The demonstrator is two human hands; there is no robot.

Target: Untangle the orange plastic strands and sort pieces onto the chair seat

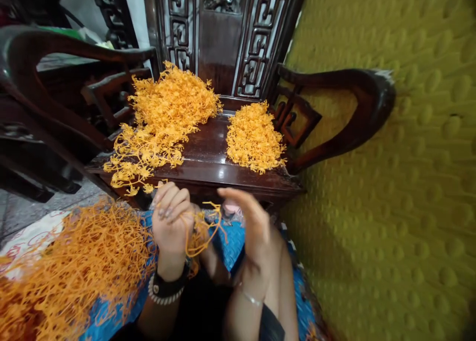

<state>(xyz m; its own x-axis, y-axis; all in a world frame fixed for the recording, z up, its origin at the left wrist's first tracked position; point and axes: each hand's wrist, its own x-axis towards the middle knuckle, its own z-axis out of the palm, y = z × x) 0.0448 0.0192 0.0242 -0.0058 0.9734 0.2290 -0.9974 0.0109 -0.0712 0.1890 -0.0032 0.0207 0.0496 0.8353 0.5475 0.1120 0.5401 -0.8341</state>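
My left hand [171, 217] is closed round a small bunch of thin orange plastic strands [201, 232] that hang down to its right. My right hand [250, 222] is raised beside it, fingers together and slightly curled, blurred by motion, touching the strands' far end near something pink [229, 208]. Both hands hover above my lap, just in front of a dark carved wooden chair [208, 167]. On the chair seat lie two heaps of orange pieces: a large loose heap [167, 118] on the left and a smaller tidy heap [253, 137] on the right.
A big tangle of orange strands [74, 266] lies on a blue patterned cloth [230, 242] at my lower left. A yellow-green textured wall [390, 182] fills the right side. Another dark wooden chair [48, 108] stands at the left, on a grey floor.
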